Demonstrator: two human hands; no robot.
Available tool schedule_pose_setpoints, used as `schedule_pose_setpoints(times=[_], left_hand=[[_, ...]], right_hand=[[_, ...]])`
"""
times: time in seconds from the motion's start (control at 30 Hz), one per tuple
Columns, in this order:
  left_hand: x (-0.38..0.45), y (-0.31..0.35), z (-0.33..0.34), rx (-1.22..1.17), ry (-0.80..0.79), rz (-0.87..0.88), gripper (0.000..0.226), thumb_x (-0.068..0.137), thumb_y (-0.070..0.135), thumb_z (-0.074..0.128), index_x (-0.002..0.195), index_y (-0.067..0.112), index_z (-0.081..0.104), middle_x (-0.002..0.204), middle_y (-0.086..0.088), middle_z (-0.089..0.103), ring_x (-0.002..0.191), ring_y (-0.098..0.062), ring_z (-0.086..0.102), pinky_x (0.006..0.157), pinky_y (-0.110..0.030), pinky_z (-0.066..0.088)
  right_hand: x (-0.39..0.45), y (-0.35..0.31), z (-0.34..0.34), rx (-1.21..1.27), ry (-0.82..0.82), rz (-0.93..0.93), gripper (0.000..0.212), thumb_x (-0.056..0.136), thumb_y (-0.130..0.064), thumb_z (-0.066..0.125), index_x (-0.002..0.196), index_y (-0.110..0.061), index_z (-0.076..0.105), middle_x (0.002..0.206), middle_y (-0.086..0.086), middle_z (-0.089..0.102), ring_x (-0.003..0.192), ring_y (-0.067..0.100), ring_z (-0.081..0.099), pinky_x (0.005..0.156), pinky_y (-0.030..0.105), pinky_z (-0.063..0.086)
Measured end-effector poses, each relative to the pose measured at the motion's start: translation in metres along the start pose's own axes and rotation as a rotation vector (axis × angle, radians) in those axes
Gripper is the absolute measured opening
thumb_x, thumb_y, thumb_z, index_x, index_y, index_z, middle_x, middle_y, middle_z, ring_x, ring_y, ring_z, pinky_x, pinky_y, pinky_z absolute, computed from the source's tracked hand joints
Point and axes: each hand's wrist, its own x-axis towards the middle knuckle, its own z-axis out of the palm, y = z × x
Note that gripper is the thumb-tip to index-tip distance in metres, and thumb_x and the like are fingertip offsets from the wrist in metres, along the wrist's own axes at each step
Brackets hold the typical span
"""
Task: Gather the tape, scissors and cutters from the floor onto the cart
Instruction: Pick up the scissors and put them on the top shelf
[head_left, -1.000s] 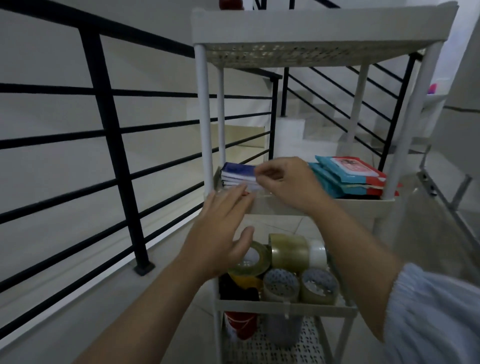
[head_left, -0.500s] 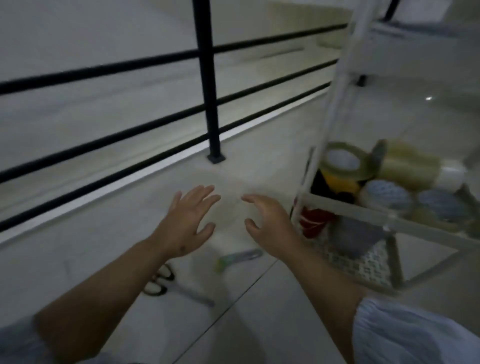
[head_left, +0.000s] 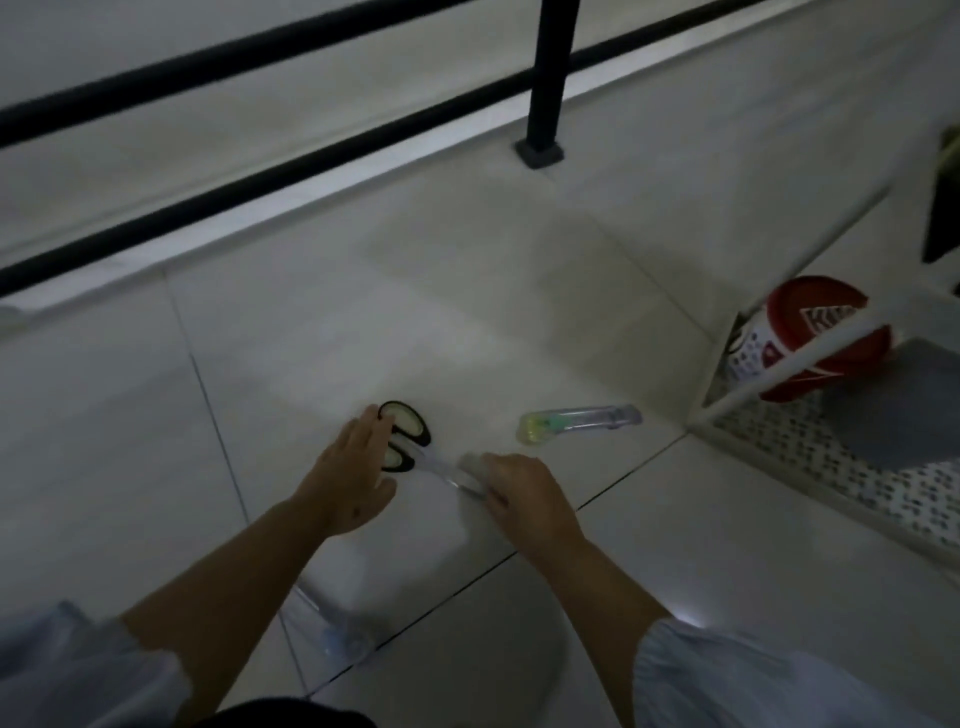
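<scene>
**Both hands at the scissors on the floor tiles**

One pair of scissors (head_left: 410, 441) lay on the pale floor (head_left: 467, 322) at lower centre of the frame, its black handle loops toward the upper left and its blades slanting down to the right. Part of the lower loop was hidden under the left hand (head_left: 353, 478), and the blade tips vanished beneath the right hand (head_left: 519, 493). The left hand rested with fingers extended over the loops, touching them. The right hand's fingers were curled down over the blade end, but motion blur left it unclear whether they actually pinched the metal.

One cutter (head_left: 579, 422), with a clear body and a yellow-green end, lay just to the right of the scissors and above the right hand, apart from both hands.

At the right edge stood the white cart (head_left: 795, 364), cropped by the frame so that only its lower corner showed: a perforated bottom shelf and a slanting leg. One red-lidded container (head_left: 826, 332) sat on that shelf, partly crossed by the leg, its label too blurred to read. A dark shape higher on the cart could not be made out.

A black railing (head_left: 545, 78) ran across the top of the frame, with one post footed on the floor. Pale blue sleeves (head_left: 753, 675) filled the bottom corners.
</scene>
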Motion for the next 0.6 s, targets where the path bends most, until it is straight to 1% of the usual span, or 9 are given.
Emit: schedule_pose_setpoints(times=[0.07, 0.17, 0.23, 0.33, 0.37, 0.43, 0.47, 0.53, 0.6], left_hand=[[0.002, -0.007, 0.002, -0.08, -0.022, -0.052, 0.075, 0.09, 0.035, 0.042, 0.145, -0.002, 0.005, 0.156, -0.02, 0.003, 0.145, -0.033, 0.006, 0.118, -0.041, 0.016], [0.007, -0.019, 0.012, -0.121, 0.008, -0.037, 0.088, 0.075, 0.049, 0.027, 0.142, -0.006, 0.016, 0.148, -0.025, 0.028, 0.136, -0.041, 0.026, 0.114, -0.047, 0.024], [0.01, -0.02, 0.017, -0.091, 0.013, -0.023, 0.081, 0.077, 0.041, 0.033, 0.14, -0.009, 0.022, 0.142, -0.027, 0.035, 0.129, -0.045, 0.034, 0.111, -0.05, 0.029], [0.013, -0.015, 0.017, -0.067, 0.051, 0.009, 0.072, 0.083, 0.019, 0.053, 0.143, -0.002, 0.019, 0.141, -0.025, 0.034, 0.128, -0.044, 0.033, 0.108, -0.049, 0.031], [0.015, -0.014, 0.015, -0.076, 0.073, 0.014, 0.074, 0.082, 0.012, 0.057, 0.144, 0.001, 0.018, 0.139, -0.025, 0.034, 0.126, -0.043, 0.033, 0.106, -0.048, 0.033], [0.015, -0.011, 0.012, -0.093, 0.103, 0.023, 0.076, 0.08, 0.006, 0.062, 0.144, 0.002, 0.021, 0.133, -0.026, 0.037, 0.121, -0.043, 0.038, 0.101, -0.047, 0.037], [0.013, -0.009, 0.011, -0.092, 0.115, 0.04, 0.076, 0.078, 0.007, 0.065, 0.142, 0.001, 0.025, 0.129, -0.028, 0.04, 0.117, -0.045, 0.041, 0.098, -0.047, 0.04], [0.01, -0.007, 0.01, -0.075, 0.135, 0.098, 0.076, 0.073, 0.017, 0.066, 0.139, -0.001, 0.033, 0.121, -0.03, 0.044, 0.11, -0.046, 0.047, 0.092, -0.044, 0.044], [0.008, -0.001, 0.008, -0.064, 0.15, 0.127, 0.074, 0.068, 0.026, 0.062, 0.134, -0.001, 0.041, 0.118, -0.029, 0.046, 0.106, -0.044, 0.049, 0.089, -0.042, 0.045]], right_hand=[[0.004, 0.001, 0.011, -0.039, -0.014, 0.068, 0.039, 0.088, -0.015, 0.052, 0.127, -0.019, 0.051, 0.117, 0.011, 0.058, 0.109, 0.03, 0.051, 0.084, 0.033, 0.043], [0.01, 0.006, 0.024, -0.115, 0.038, 0.124, 0.038, 0.092, -0.013, 0.049, 0.129, -0.017, 0.048, 0.128, 0.008, 0.049, 0.116, 0.027, 0.043, 0.092, 0.033, 0.04], [0.014, 0.006, 0.027, -0.142, 0.036, 0.116, 0.035, 0.093, -0.01, 0.044, 0.128, -0.014, 0.047, 0.128, 0.009, 0.048, 0.117, 0.026, 0.043, 0.093, 0.031, 0.039], [0.012, 0.0, 0.023, -0.196, -0.029, 0.096, 0.037, 0.09, -0.003, 0.047, 0.126, -0.01, 0.049, 0.125, 0.014, 0.053, 0.115, 0.03, 0.046, 0.091, 0.032, 0.039], [0.011, -0.002, 0.021, -0.17, 0.008, 0.098, 0.037, 0.083, 0.0, 0.056, 0.12, -0.007, 0.055, 0.117, 0.017, 0.058, 0.108, 0.033, 0.051, 0.086, 0.033, 0.044], [0.011, 0.004, 0.019, -0.192, 0.09, 0.045, 0.043, 0.055, 0.005, 0.079, 0.095, -0.002, 0.066, 0.09, 0.018, 0.066, 0.081, 0.035, 0.063, 0.065, 0.033, 0.053], [0.009, 0.005, 0.017, -0.212, 0.079, 0.046, 0.044, 0.054, 0.006, 0.079, 0.095, -0.002, 0.066, 0.091, 0.019, 0.066, 0.081, 0.035, 0.064, 0.066, 0.034, 0.053], [0.004, 0.008, 0.013, -0.242, 0.029, 0.078, 0.041, 0.079, 0.006, 0.058, 0.119, -0.002, 0.053, 0.117, 0.021, 0.055, 0.105, 0.035, 0.053, 0.087, 0.035, 0.045], [-0.002, 0.018, 0.01, -0.26, 0.027, 0.092, 0.043, 0.087, 0.006, 0.045, 0.128, -0.006, 0.044, 0.127, 0.017, 0.047, 0.112, 0.031, 0.046, 0.091, 0.035, 0.04]])
